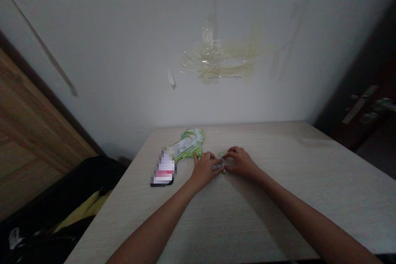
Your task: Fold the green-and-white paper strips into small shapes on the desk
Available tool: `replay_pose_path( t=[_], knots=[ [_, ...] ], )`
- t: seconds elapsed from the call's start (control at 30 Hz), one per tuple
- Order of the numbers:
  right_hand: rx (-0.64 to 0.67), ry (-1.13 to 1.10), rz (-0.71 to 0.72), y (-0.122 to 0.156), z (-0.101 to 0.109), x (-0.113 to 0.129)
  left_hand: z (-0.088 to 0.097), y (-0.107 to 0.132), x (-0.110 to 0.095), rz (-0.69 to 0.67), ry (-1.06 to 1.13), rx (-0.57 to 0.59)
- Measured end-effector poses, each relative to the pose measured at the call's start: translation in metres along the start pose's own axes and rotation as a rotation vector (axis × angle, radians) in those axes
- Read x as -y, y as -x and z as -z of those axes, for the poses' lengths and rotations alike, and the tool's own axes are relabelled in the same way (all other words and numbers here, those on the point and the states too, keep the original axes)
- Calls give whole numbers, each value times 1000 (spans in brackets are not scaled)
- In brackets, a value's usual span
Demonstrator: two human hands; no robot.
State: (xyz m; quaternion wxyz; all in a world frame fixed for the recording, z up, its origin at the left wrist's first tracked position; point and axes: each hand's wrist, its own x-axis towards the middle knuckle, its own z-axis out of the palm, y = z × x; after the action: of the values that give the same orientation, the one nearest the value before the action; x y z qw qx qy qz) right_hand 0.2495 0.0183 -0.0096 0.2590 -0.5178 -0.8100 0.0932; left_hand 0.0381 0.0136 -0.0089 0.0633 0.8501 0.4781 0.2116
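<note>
A small green-and-white flat piece (222, 167), perhaps paper or a small packet, is between my two hands just above or on the table (309, 165). My left hand (204, 170) pinches its left side between thumb and fingers. From the right, my right hand (244, 164) closes its thumb and forefinger at the other side. Fingers cover much of the piece, so its exact kind is hidden. Behind my left hand lies a fanned-out pile of green-and-white flat pieces (189, 143). A phone with a blurred-out screen (164, 169) lies at the pile's near left end.
The table's back edge meets a grey wall (123, 49) with patches of clear tape (216, 60). Left of the table is a dark bag-like heap with yellow cloth (82, 210). A dark door with a metal handle (385, 104) stands at the right.
</note>
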Motion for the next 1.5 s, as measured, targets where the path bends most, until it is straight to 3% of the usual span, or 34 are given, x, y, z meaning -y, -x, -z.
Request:
replay_pose_path(
  t=[0.33, 0.87, 1.13, 1.5],
  knots=[
    [41, -45, 69, 7, 0, -4, -1, 2, 0, 0, -20, -1],
    [-46, -183, 95, 12, 1, -8, -1, 1, 0, 4, -25, 4],
    [-68, -141, 126, 10, -4, -14, 2, 0, -1, 23, -14, 42],
    [-98, -9, 37, -4, -13, -21, 2, 0, -4, 20, -2, 36]
  ],
)
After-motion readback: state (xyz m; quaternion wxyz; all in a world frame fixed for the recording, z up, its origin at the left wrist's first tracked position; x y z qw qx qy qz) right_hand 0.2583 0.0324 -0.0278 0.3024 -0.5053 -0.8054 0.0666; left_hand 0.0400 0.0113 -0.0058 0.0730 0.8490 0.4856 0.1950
